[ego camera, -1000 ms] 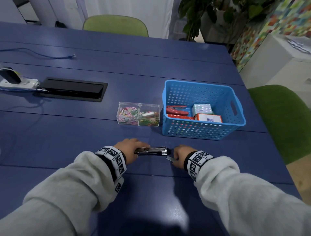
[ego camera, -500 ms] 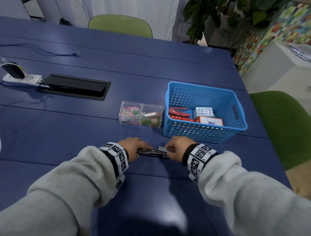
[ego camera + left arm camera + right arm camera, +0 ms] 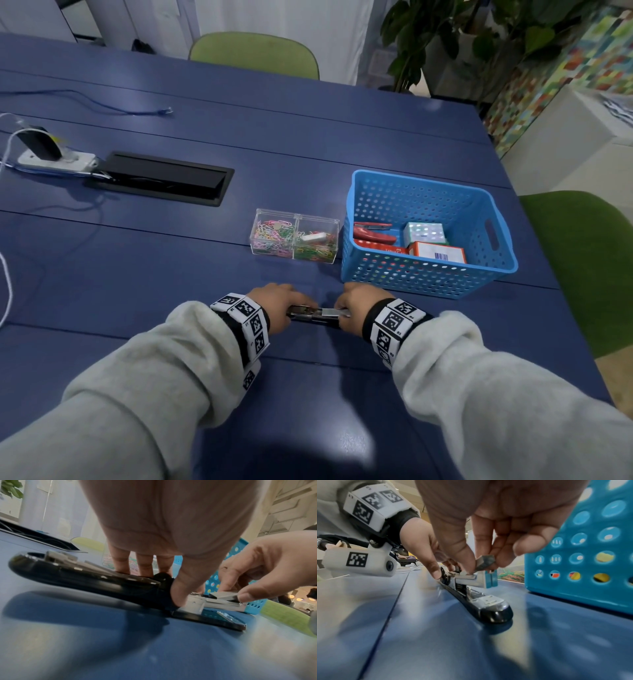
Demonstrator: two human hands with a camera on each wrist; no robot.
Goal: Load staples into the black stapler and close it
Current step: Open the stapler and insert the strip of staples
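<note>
Stapler (image 3: pixel 315 313) lies opened on the near table (image 3: pixel 137 274), left hand (image 3: pixel 274 305) gripping its hinge end. In the left wrist view, right hand (image 3: pixel 267 566) pinches the staple strip (image 3: pixel 223 595) over the channel. In the right wrist view the strip (image 3: pixel 485 562) sits tilted, so it could jam or slip out.

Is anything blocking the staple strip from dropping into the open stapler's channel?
Nothing visible does. The right hand pinches the staple strip just above the metal channel of the black stapler. The left hand holds the stapler near its hinge, clear of the channel's front.
</note>
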